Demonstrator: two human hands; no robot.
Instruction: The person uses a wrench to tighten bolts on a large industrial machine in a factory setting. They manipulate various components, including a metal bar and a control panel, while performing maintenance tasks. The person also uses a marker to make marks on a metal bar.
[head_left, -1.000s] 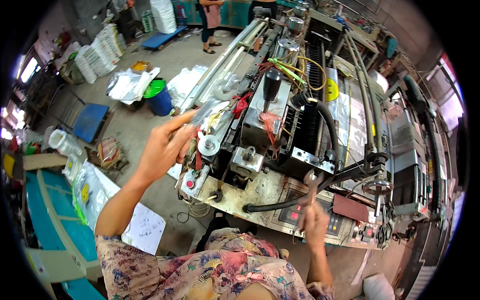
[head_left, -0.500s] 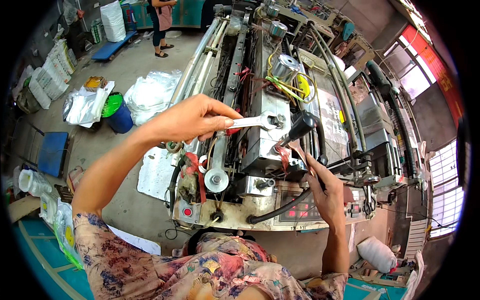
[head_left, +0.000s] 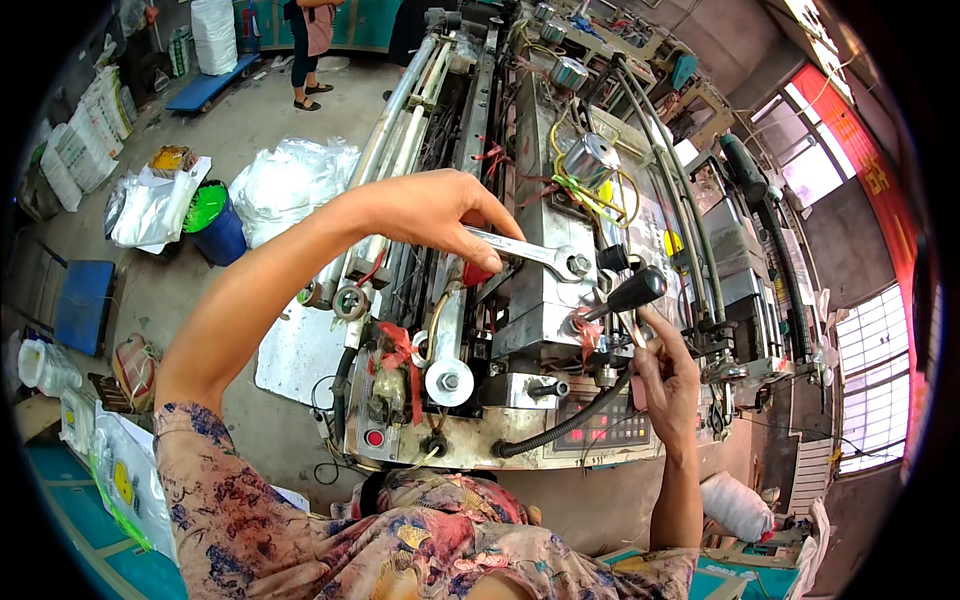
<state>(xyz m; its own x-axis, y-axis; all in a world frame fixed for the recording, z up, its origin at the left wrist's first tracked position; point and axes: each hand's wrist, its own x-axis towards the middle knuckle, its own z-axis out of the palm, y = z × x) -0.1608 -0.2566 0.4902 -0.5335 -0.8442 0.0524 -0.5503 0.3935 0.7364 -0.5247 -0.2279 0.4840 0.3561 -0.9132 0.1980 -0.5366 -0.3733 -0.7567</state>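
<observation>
My left hand (head_left: pixel 432 212) grips the shank of a silver open-end wrench (head_left: pixel 530 250). The wrench lies across the top of a metal block (head_left: pixel 530 285), its jaw around a bolt (head_left: pixel 579 265). Beside the block's right edge, my right hand (head_left: pixel 672 378) is closed on a slim metal tool (head_left: pixel 634 328); its far end is hidden behind the black-handled lever (head_left: pixel 637 289), so its exact kind is unclear. Red plastic strips (head_left: pixel 588 335) hang from the lever's base. Just below the hands, a control panel (head_left: pixel 600 425) with red lit digits faces me.
The long machine's rollers (head_left: pixel 400 110) run away from me. A black ribbed hose (head_left: pixel 560 430) curves along its front, near a red button (head_left: pixel 375 438). On the left floor stand a blue bucket (head_left: pixel 222 232) and clear plastic bags (head_left: pixel 300 185). A person (head_left: pixel 312 40) stands far back.
The left hand and wrench have swung to the right, and the wrench now slopes down toward the bolt. My right hand has shifted slightly right and down. The whole view has moved a little.
</observation>
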